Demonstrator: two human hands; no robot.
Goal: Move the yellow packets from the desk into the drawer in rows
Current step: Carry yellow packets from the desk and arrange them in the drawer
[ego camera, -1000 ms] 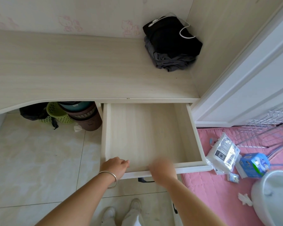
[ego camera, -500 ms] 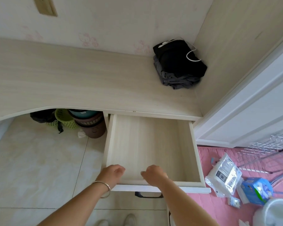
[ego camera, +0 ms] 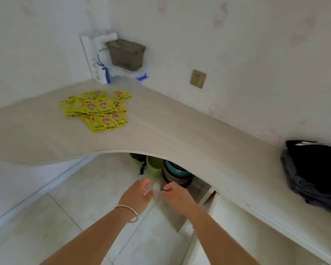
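Note:
A loose heap of several yellow packets [ego camera: 97,109] lies on the pale wooden desk [ego camera: 180,131], far left near the corner. The open drawer [ego camera: 237,226] shows at the lower right under the desk edge, and nothing is visible inside it. My left hand [ego camera: 139,196], with a bracelet on the wrist, hangs in the air below the desk edge with its fingers relaxed and empty. My right hand [ego camera: 175,197] is close beside it, fingers loosely curled, holding nothing. Both hands are well short of the packets.
A grey box [ego camera: 125,53] and white bag [ego camera: 101,62] stand in the desk's far corner. Folded dark clothes [ego camera: 313,175] lie on the desk at right. Green baskets [ego camera: 154,166] and stacked pots [ego camera: 177,175] sit under the desk. A wall socket [ego camera: 198,78] is behind.
My view has swung left from the drawer to the desk corner with the packets. Both hands have left the drawer's front edge and now hang in the air.

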